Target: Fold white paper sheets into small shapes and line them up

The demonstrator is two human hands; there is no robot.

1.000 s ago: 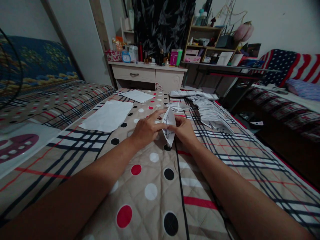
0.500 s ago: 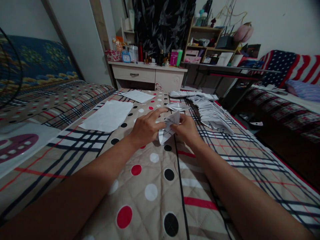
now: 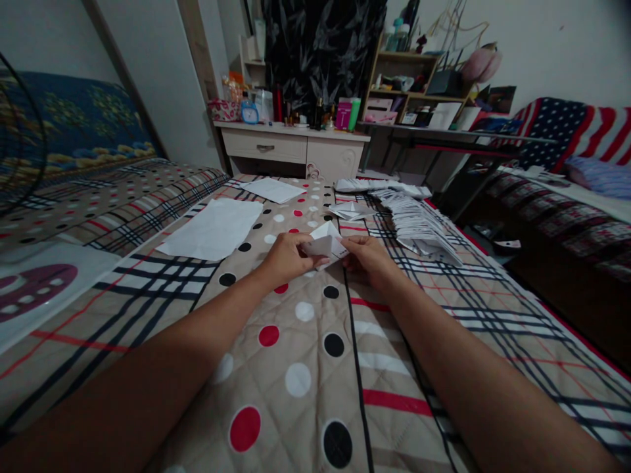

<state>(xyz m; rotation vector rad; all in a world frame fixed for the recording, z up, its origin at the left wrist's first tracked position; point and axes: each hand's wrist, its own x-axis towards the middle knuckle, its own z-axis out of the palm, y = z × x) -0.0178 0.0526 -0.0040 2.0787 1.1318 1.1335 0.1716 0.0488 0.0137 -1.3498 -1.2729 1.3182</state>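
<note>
Between my two hands is a folded piece of white paper [image 3: 325,244] with some dark print and a peaked top, held just above the bedspread. My left hand [image 3: 287,256] pinches its left end between thumb and fingers. At the right end, my right hand [image 3: 369,258] grips it the same way. Just beyond lies another folded paper [image 3: 351,210], flat and pointed. To the right of that, a long row of folded papers [image 3: 419,226] is stacked tightly together. A white paper sheet [image 3: 214,228] lies left of my left hand.
A second pile of paper [image 3: 273,189] lies farther back on the patterned bedspread [image 3: 296,341]. Behind the folded row is a long paper bundle [image 3: 379,186]. A bag with a purple print [image 3: 37,289] rests at the left. A white dresser [image 3: 286,144] stands beyond the bed.
The folded paper has turned from upright and narrow to lying wider between my hands. My left hand has shifted from beside it to pinching its left end.
</note>
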